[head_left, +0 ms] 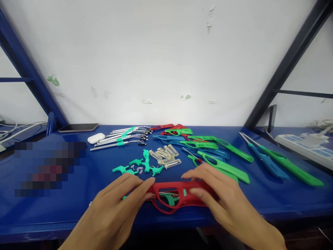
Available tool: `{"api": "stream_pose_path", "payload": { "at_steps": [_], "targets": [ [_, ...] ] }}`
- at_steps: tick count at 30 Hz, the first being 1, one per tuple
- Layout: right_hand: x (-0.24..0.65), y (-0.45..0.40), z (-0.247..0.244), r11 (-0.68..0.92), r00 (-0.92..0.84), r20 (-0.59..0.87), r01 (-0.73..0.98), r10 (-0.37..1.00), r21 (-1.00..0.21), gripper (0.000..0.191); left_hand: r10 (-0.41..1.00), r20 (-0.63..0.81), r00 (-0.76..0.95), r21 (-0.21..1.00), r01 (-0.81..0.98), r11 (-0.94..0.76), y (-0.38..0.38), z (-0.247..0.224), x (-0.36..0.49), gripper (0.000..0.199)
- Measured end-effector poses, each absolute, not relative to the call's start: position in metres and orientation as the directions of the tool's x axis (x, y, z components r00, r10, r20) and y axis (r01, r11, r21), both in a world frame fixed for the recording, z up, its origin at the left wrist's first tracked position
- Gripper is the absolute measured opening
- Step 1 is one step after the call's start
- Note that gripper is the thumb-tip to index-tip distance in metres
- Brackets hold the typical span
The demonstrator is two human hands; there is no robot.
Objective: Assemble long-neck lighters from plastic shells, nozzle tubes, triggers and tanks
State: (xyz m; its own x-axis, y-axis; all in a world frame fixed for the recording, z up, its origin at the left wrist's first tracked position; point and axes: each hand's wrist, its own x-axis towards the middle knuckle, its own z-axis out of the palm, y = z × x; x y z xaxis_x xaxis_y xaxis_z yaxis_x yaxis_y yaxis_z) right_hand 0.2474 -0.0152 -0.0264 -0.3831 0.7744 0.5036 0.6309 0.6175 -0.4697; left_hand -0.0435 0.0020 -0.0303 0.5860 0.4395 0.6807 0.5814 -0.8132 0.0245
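Both hands hold a red utility lighter casing (191, 194) near the table's front edge. My left hand (117, 205) is closed around its front end, the fingertips pressed together there. My right hand (221, 198) grips the handle end, with the thumb on the near face and the fingers along the top. A teal trigger (170, 199) and a thin wire show through the casing's opening. Just beyond my left hand lie loose teal triggers (147, 161) and tiny clear pieces (140, 169). Clear fuel tanks (170, 162) are behind the casing.
Metal lighter tubes (106, 147) with wires lie at the back, near a white case (96, 138) and a phone (78, 127). Green casing halves (223, 170) and a screwdriver (192, 154) lie right of centre. Assembled blue (269, 161) and green lighters (291, 165) lie near a power strip (307, 147).
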Motion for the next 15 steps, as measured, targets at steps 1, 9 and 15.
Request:
{"api": "stream_pose_path", "payload": {
  "at_steps": [1,9,15],
  "targets": [
    [0.249,-0.017,-0.027,0.602,-0.393,0.467,0.635,0.792,-0.485,0.022,0.426,0.684,0.592,-0.005,0.588,-0.809,0.003,-0.028,-0.044,0.025],
    [0.255,-0.026,-0.032,0.550,-0.447,0.320,0.679,0.835,-0.486,0.034,0.478,0.601,0.640,0.004,0.596,-0.803,0.002,-0.021,-0.045,0.030],
    [0.252,-0.026,-0.038,0.537,-0.454,0.285,0.717,0.844,-0.445,0.036,0.582,0.514,0.630,0.123,0.617,-0.777,0.002,-0.028,-0.047,0.028]
  ]
}}
